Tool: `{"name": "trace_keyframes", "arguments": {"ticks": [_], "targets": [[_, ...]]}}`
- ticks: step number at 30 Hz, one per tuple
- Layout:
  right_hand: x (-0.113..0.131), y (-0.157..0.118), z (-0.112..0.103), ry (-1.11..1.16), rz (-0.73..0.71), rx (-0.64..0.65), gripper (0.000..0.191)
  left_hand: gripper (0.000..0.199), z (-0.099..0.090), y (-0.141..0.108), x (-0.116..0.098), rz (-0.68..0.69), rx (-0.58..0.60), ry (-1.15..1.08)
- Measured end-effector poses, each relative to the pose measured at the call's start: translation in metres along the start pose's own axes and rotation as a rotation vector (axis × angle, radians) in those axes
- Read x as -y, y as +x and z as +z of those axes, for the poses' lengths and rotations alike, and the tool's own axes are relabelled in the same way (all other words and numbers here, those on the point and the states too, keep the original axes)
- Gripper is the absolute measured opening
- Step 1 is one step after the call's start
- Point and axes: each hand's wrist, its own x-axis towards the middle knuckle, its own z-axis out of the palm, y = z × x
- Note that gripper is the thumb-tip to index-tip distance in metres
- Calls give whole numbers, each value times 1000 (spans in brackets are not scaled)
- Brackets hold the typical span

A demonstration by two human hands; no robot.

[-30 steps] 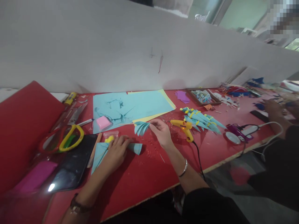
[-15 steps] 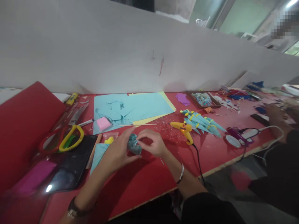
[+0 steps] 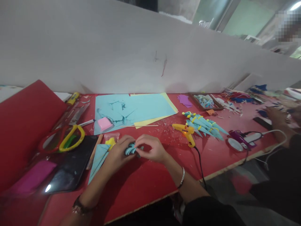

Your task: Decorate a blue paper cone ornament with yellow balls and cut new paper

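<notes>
Fanned blue paper (image 3: 130, 150) is sitting btwn the two hands, just R of the L palm and L of the R fingertips; both hands are touching it, so neither is clearly nearer. Its folds are facing up toward the camera; long axis is mostly hiding behind fingers, can't tell which way it's running. L hand (image 3: 119, 151) is curling round it, fingers bent, part-closed; can't tell how tight. R hand (image 3: 151, 148) is pinching its R side w/ thumb + index, tips abt together. Whether the paper is resting on the red table (image 3: 145, 185) or hanging just above, can't tell.

Room: bare tabletop is lying open on the near side, down to the table's front edge. L side is tighter: blue paper triangles (image 3: 98, 161) are lying by the L wrist, w/ a bag of yellow bits (image 3: 112, 142) just past the L knuckles. Far side, a thin stick (image 3: 145, 126) is lying crosswise. To the R, the yellow glue gun (image 3: 187, 133) is lying near the R hand, nozzle pointing L, cord trailing over the front edge.
</notes>
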Motion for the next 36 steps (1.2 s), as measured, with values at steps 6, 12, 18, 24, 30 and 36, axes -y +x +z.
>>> {"name": "trace_keyframes", "arguments": {"ticks": [6, 12, 18, 24, 30, 36], "targets": [[-1, -2, 1, -45, 26, 11, 30, 16, 3, 0, -5, -20, -118, 2], [1, -2, 9, -190, 39, 106, 46, 13, 9, -4, -1, -144, -162, 9], [1, -4, 13, -339, 63, 161, 37, 28, 14, -7, -1, -137, -159, -47], [-2, -5, 18, -300, 18, 117, 33, 40, 16, -6, -1, -113, -174, -75], [-1, -4, 20, -277, 4, 121, 32, 35, 17, -5, -1, -156, -151, -76], [-1, -4, 20, -254, -30, 105, 27, 31, 17, -2, -4, -36, -214, -64]]}}
